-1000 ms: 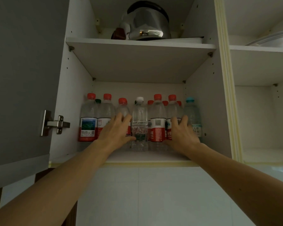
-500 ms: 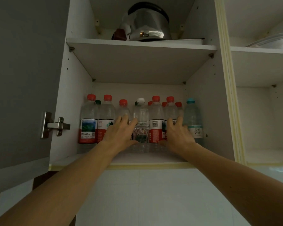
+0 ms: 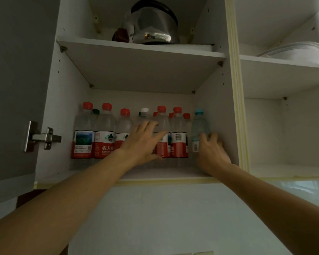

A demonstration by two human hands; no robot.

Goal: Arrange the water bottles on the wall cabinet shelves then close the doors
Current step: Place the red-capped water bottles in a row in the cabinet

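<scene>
Left hand (image 3: 145, 142): we laid flat fingers on the middle bottles (image 3: 161, 133).
Right hand (image 3: 213, 153): we cupped the blue-capped bottle (image 3: 199, 133) — beside those bottles.
Risk: a hard shove — we judged — could topple them.

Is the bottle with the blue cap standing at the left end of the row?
No, the blue-capped bottle stands at the right end, beside the cabinet's right wall, with the right hand against it.

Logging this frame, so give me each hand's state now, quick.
Left hand: open, straight fingers pressing against the white-capped bottle and its neighbours.
Right hand: fingers curled round the blue-capped bottle, gripping it.
</scene>
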